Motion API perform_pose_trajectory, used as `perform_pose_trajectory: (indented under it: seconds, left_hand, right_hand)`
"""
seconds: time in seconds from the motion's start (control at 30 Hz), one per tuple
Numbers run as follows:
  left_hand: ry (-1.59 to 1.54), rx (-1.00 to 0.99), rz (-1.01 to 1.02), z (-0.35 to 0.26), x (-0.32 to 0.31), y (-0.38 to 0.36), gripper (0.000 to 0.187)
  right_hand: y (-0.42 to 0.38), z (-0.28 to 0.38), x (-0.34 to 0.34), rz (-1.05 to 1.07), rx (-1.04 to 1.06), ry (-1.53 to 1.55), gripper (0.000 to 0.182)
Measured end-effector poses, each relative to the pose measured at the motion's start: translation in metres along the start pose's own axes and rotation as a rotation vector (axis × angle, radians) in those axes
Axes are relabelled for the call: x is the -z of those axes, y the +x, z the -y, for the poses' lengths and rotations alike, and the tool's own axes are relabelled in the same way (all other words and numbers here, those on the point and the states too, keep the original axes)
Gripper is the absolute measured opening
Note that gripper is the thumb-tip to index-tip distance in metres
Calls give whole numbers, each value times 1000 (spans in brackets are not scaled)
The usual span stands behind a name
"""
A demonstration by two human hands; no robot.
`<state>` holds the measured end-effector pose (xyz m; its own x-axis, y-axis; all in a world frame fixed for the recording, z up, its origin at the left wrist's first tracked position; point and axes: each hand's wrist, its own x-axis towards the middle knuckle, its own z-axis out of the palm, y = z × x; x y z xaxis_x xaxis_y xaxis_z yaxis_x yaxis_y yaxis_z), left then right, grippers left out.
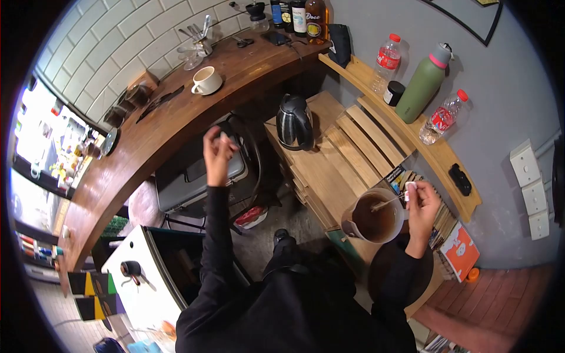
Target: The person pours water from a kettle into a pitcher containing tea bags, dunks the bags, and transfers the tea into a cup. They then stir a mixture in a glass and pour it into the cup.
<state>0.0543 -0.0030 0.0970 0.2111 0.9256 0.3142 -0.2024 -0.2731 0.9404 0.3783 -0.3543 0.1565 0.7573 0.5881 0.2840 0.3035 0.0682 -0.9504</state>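
Observation:
My right hand (421, 213) pinches a small whitish tag (410, 189) with a string that runs left into a clear pitcher (375, 216) of brown liquid. The pitcher stands at the near end of the slatted wooden bench (347, 154). To the left, my left hand (218, 154) is raised in the air over a dark chair, its fingers curled and apart, with nothing seen in it. A black and steel kettle (295, 122) sits at the far end of the bench. On the curved wooden counter (176, 112) stands a white mug (207, 81).
Two plastic bottles (386, 63) (442, 117), a green flask (425, 82) and a black-lidded jar (394, 93) line the wall shelf (468, 203). Books (445, 226) stand below it. A grey case (203, 176) rests on the chair. A white cabinet (141, 282) is at lower left.

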Motion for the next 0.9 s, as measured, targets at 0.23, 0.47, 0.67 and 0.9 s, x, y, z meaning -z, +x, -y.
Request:
perform_pose_trajectory:
  seconds: [0.23,0.47,0.67,0.9]
  left_hand:
    - [-50,244,-125,-3,45,151,66]
    - [-105,273,-169,21,53,201,38]
    - [-99,325,-153,19,53,211,35]
    - [-164,240,53,-4,44,185,34]
  right_hand:
    - [-4,13,-23,-172,20,-90,10]
    - [-14,28,-43,-344,-63,-125,9]
    - [-19,19,-44,-389,-72,-117,9]
    - [-23,35,-39,-416,-29,-137,9]
